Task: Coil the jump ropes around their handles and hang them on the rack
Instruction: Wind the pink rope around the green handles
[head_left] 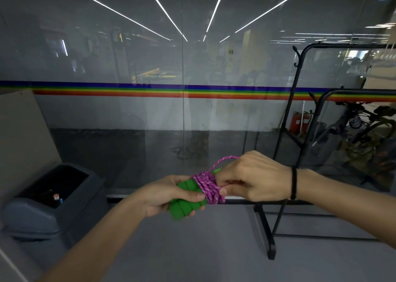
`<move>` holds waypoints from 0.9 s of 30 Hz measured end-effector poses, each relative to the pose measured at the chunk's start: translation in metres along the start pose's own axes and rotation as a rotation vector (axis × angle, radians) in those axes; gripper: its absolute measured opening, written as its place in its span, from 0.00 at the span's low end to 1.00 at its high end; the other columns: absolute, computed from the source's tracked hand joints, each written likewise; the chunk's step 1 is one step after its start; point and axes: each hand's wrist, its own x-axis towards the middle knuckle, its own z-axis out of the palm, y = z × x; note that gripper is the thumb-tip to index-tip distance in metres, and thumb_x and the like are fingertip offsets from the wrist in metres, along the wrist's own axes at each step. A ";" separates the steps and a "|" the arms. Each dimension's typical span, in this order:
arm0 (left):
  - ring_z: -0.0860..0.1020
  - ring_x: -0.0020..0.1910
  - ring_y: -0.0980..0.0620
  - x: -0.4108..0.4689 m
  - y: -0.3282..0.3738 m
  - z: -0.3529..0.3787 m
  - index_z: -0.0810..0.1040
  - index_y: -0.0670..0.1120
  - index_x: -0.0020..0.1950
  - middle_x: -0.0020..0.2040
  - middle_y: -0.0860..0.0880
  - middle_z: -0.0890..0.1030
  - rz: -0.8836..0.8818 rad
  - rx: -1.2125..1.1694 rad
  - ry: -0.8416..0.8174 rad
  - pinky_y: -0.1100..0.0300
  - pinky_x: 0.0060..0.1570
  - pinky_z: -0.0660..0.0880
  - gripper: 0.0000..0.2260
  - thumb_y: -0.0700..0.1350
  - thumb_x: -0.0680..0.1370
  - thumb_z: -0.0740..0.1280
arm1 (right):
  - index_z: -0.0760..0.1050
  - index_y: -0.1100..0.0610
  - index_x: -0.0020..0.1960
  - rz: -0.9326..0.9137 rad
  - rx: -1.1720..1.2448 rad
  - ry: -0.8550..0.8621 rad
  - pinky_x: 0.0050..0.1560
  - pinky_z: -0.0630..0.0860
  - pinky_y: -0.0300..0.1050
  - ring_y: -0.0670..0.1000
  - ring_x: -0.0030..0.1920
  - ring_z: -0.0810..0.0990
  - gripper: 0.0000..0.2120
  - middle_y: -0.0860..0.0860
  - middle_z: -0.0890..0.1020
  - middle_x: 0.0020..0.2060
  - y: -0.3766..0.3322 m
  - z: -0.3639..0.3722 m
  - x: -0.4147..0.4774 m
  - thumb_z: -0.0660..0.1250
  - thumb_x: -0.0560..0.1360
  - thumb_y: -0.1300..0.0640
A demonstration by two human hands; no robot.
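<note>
Jump rope (209,186): you hold one, pink-purple cord coiled around two green handles (186,198) bundled side by side, low in the middle of your view, their long axis running from 8 o'clock up to 2 o'clock. Your left hand (167,195) is clamped around the handles while your right hand (250,177) pinches the cord's loose end at the coil. One black rack (285,131) stands at 3 o'clock, one grey bin (42,204) at 9 o'clock.

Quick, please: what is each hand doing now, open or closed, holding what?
Left hand: closed, holding the green handles.
Right hand: closed, pinching the purple rope.
</note>
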 end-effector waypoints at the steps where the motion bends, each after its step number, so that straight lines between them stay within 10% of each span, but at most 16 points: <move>1: 0.81 0.37 0.51 0.000 0.001 -0.001 0.78 0.38 0.55 0.39 0.46 0.83 0.005 -0.007 -0.006 0.61 0.33 0.77 0.17 0.36 0.68 0.73 | 0.70 0.51 0.39 0.007 0.003 0.037 0.30 0.64 0.42 0.46 0.30 0.68 0.09 0.46 0.75 0.31 0.001 -0.001 -0.001 0.59 0.76 0.49; 12: 0.73 0.21 0.54 -0.018 -0.009 -0.035 0.84 0.45 0.33 0.29 0.44 0.79 0.087 -0.509 0.046 0.66 0.20 0.73 0.25 0.48 0.40 0.84 | 0.73 0.55 0.38 0.190 0.358 0.458 0.30 0.66 0.37 0.47 0.29 0.71 0.13 0.50 0.74 0.28 0.016 0.007 -0.027 0.58 0.76 0.48; 19: 0.81 0.30 0.49 0.009 -0.021 -0.026 0.83 0.37 0.40 0.36 0.41 0.81 -0.011 -0.766 0.025 0.60 0.22 0.78 0.31 0.46 0.40 0.84 | 0.75 0.56 0.42 0.235 0.443 0.553 0.38 0.74 0.39 0.45 0.37 0.77 0.09 0.48 0.78 0.35 0.009 0.011 -0.001 0.63 0.76 0.51; 27: 0.81 0.38 0.52 0.030 -0.033 -0.011 0.82 0.44 0.45 0.40 0.46 0.84 0.007 -0.073 0.047 0.59 0.40 0.78 0.18 0.52 0.60 0.77 | 0.76 0.59 0.43 0.384 0.516 0.580 0.40 0.76 0.40 0.47 0.37 0.81 0.06 0.52 0.83 0.36 0.008 0.034 0.033 0.66 0.75 0.57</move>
